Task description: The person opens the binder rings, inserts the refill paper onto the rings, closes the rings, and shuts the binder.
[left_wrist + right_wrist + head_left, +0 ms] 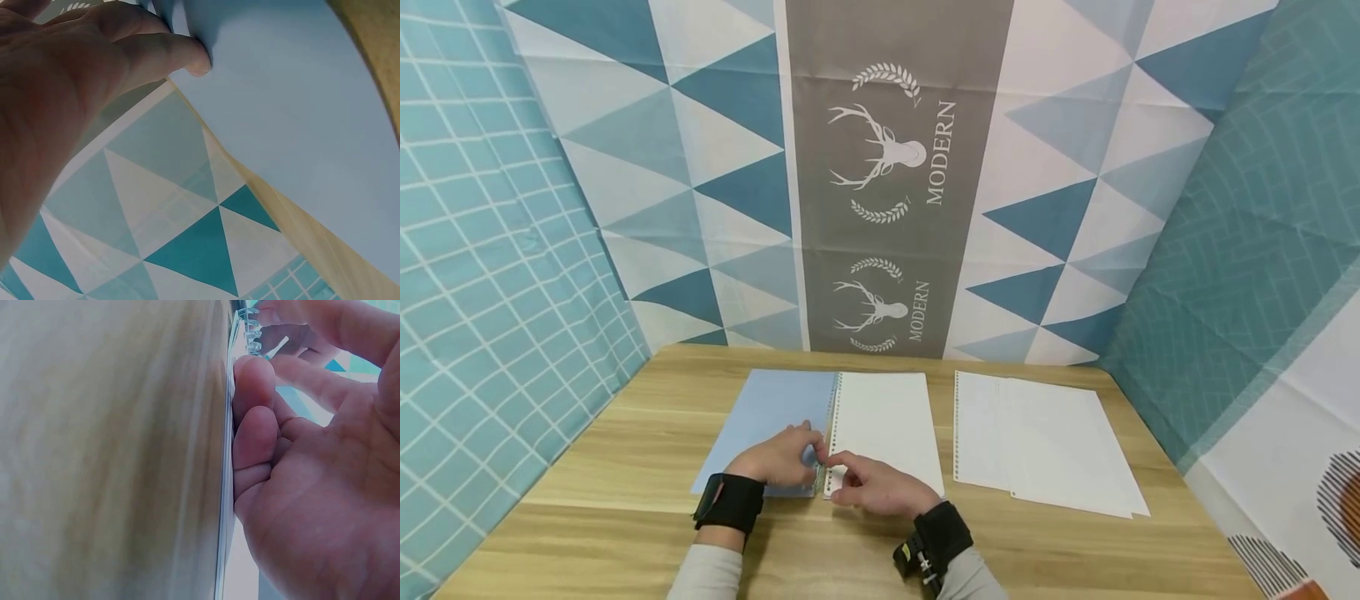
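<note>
Light wooden tabletop [625,517] hemmed in by hung cloth: a grey banner with white stag heads and the word MODERN [895,167] at centre, blue-and-white triangle fabric [685,167] to either side of it, teal grid-patterned cloth [490,292] along the left wall. Open loose-leaf ring binder lying flat near the table's front edge, its pale blue plastic cover [767,417] folded out to the left, its block of white punched pages [887,429] to the right, the clear plastic ring spine [830,433] running between. Left hand [778,458], black wrist strap behind it, resting on the blue cover at the lower end of the spine, fingers curled with the tips pressed at the rings; seen from the left wrist, one fingertip [197,59] bent onto the cover's edge. Right hand [872,485], likewise strapped, lying on the lower left corner of the white pages, index finger and thumb drawn narrow at the same lower rings, just touching the left fingertips; from the right wrist, remaining fingers [253,431] curled against the edge of the page stack. Separate loose stack of white punched sheets [1045,442] spread slightly apart to the right of the binder, near but not touching it.
</note>
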The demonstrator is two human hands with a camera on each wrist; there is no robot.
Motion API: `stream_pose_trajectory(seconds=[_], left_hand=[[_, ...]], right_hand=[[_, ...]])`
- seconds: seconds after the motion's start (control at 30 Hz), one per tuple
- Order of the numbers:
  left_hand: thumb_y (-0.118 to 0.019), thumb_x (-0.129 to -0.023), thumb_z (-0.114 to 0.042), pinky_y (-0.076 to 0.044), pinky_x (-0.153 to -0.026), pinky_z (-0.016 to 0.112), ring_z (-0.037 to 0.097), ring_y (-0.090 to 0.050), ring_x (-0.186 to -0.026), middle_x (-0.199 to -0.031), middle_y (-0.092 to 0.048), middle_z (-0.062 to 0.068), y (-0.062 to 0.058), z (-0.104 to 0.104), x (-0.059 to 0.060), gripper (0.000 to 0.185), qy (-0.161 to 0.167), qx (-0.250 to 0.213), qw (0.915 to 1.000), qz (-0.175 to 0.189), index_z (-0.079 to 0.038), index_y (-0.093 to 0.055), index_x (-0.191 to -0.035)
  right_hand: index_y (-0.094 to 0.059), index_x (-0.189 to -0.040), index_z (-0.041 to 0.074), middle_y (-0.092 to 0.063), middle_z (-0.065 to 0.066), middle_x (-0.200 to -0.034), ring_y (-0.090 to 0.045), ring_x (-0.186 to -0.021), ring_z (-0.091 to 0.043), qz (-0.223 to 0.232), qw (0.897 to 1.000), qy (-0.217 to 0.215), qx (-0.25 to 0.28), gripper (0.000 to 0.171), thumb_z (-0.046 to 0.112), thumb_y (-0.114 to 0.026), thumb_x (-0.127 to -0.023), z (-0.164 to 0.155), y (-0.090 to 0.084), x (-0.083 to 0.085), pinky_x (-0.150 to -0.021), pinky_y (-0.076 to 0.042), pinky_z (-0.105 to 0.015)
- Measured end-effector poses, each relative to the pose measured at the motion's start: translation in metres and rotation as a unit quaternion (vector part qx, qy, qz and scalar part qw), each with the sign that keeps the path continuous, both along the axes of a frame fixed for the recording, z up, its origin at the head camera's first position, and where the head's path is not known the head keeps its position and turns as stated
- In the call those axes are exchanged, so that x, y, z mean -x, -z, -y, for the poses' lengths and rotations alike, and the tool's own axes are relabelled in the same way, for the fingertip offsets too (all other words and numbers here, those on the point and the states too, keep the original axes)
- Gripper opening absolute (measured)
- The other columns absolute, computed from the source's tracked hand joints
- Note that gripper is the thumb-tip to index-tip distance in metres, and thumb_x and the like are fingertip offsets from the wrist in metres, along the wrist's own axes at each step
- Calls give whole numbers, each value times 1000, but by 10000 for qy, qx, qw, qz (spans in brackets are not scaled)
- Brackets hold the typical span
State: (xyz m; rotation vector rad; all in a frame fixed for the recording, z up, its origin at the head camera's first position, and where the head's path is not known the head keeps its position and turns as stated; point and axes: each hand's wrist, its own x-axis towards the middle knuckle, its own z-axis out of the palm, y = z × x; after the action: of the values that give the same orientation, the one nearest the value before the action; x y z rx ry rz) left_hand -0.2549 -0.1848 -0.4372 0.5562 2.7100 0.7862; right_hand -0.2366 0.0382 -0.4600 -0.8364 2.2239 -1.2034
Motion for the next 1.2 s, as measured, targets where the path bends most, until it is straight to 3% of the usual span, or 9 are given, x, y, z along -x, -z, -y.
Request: stream_pose_trajectory(seconds=[0.23,0.73,0.87,0.97,1.1,1.2], left_hand=[[-72,-81,-4,-25,-116,72,60,-23,-148,-156,-35,38,0,-1,2,18,-68,-97,9999,-31,-18,-64,-88],[-72,-81,-4,-37,-112,66,52,-36,-146,-154,-42,34,1,-4,1,17,-208,95,9994,-246,-17,-65,-88],[-75,-85,-8,-45,-106,59,44,-52,-135,-140,-58,25,0,-6,0,14,-225,150,9986,-448,-17,-65,-88],[-74,-86,-8,-50,-92,49,32,-61,-113,-117,-66,14,-1,-9,1,12,-216,166,9980,-565,-14,-65,-87],[-71,-87,-5,-46,-77,39,20,-54,-88,-97,-62,5,-1,-14,3,10,-237,108,9972,-697,-11,-64,-88],[-70,-88,-5,-45,-73,35,17,-50,-80,-88,-58,3,1,-19,3,9,-399,140,9945,-955,-10,-62,-85]], right_hand=[[-57,-141,10,-63,0,-102,-55,-86,-8,150,9998,119,-32,42,22,-62,-101,0,-2,-1,-74,-45,-24],[-59,-137,11,-61,2,-97,-53,-81,-7,71,9998,134,-93,37,23,-61,-102,0,-2,-2,-72,-43,-23],[-58,-137,9,-60,1,-94,-52,-78,-8,84,9999,100,-31,38,22,-60,-102,1,-4,-3,-69,-42,-22],[-57,-138,7,-60,0,-94,-51,-78,-8,129,9999,94,-14,38,21,-60,-102,-1,-6,-3,-69,-42,-22],[-56,-139,7,-60,0,-96,-52,-78,-9,198,9997,137,-4,39,20,-59,-102,-3,-8,-3,-69,-41,-23],[-56,-139,7,-59,1,-95,-51,-78,-7,123,9998,136,-13,40,20,-61,-102,-2,-7,-3,-70,-41,-22]])
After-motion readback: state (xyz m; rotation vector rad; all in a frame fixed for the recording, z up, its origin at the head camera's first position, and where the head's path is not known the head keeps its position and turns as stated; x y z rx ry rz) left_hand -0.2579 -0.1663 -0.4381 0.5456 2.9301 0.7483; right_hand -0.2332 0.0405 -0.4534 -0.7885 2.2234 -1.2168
